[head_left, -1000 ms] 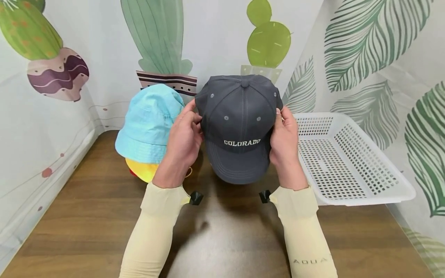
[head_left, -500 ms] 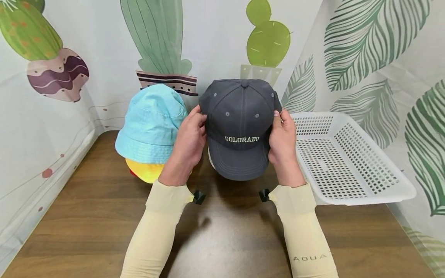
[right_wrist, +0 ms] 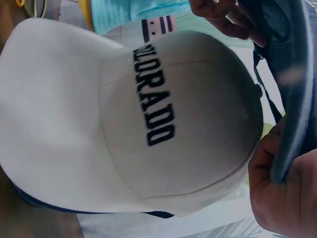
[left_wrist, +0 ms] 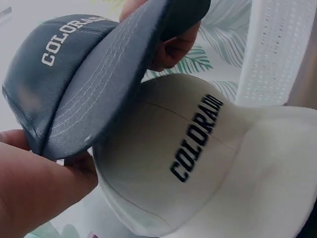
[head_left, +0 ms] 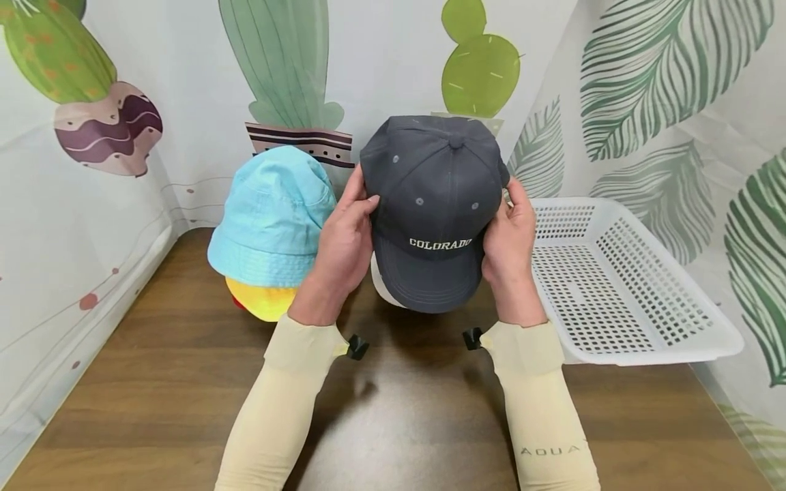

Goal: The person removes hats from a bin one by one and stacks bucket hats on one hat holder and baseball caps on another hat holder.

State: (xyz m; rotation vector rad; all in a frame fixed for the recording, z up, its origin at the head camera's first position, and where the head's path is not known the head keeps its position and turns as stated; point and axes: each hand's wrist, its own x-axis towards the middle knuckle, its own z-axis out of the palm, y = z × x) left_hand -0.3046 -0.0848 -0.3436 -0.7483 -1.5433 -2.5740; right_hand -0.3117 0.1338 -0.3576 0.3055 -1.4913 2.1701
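Note:
My left hand [head_left: 344, 249] and right hand [head_left: 512, 242] grip a dark grey baseball cap [head_left: 439, 184] by its two sides. White "COLORADO" lettering runs across its front, and the brim points toward me. Close below it sits a cream baseball cap [left_wrist: 163, 148], lettered "COLORADO" in black. From the head view, only a sliver of the cream cap's brim shows at the lower left of the dark one. In the right wrist view the dark cap [right_wrist: 297, 99] is held over the crown end of the cream one. A dark blue edge peeks out under the cream brim.
Left of my hands, a light blue bucket hat [head_left: 270, 218] sits over a yellow hat [head_left: 260, 300], with a bit of red beneath. On the right stands a white perforated plastic basket [head_left: 694, 307]. A patterned cloth [head_left: 393, 61] hangs behind the brown wooden table [head_left: 405, 423].
The dark cap dipped slightly, then rose and shifted right with both hands, its crown tilting. The cream brim came into sight beneath it on the left.

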